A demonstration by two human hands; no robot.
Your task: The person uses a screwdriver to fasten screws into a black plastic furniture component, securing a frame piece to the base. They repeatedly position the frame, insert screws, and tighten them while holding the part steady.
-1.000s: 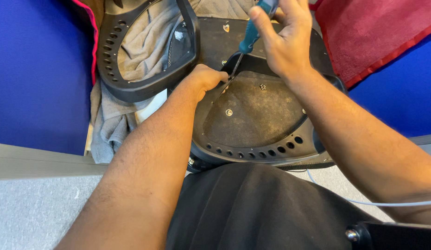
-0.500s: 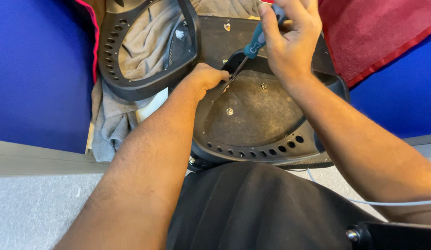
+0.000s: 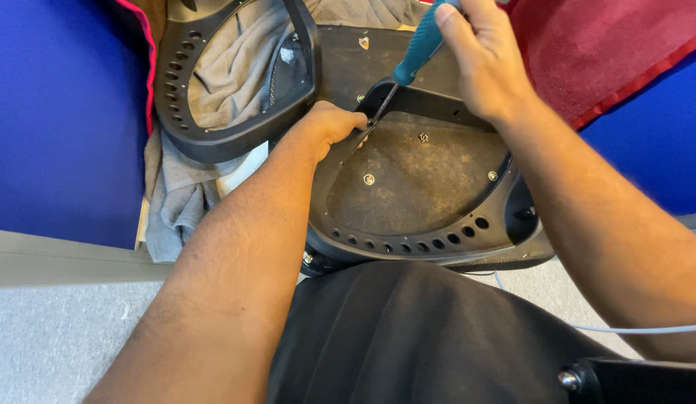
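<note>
My right hand [image 3: 486, 63] grips the teal-handled screwdriver [image 3: 417, 52], its tip at a screw inside the black plastic chair shell [image 3: 419, 183]; my left hand [image 3: 334, 127] pinches there. Next, steady turning seems needed.

At the upper left of the frame we see a black plastic ring-shaped frame [image 3: 213, 146] with a row of oval holes along its outer band, lying tilted on a crumpled grey cloth [image 3: 176, 202] that shows through its opening and spills below it. Left of both, we see a deep blue panel [image 3: 56, 112] edged by a thin pink strip [image 3: 147, 67]. A red fabric [image 3: 610, 52] fills the upper right corner. Along the bottom left runs pale grey carpet [image 3: 56, 344], and black fabric [image 3: 415, 337] covers the lower middle. A thin white cable [image 3: 632, 329] crosses the lower right.
</note>
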